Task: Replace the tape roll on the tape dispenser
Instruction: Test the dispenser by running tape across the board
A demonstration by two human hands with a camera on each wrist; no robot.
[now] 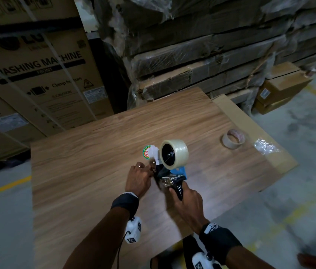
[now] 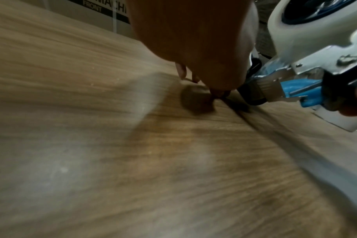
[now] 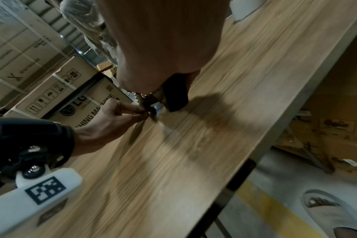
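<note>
At frame center, my right hand (image 1: pixel 187 199) grips the tape dispenser (image 1: pixel 169 171) handle; my left hand (image 1: pixel 138 177) pinches its front, above the table (image 1: pixel 95 152).

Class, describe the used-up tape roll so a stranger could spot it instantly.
Find the wooden table. Near its right edge, beside crumpled clear plastic, lies the used-up tape roll. Unlike the fat clear roll mounted on the dispenser, it is thin, brownish cardboard, lying loose.
</note>
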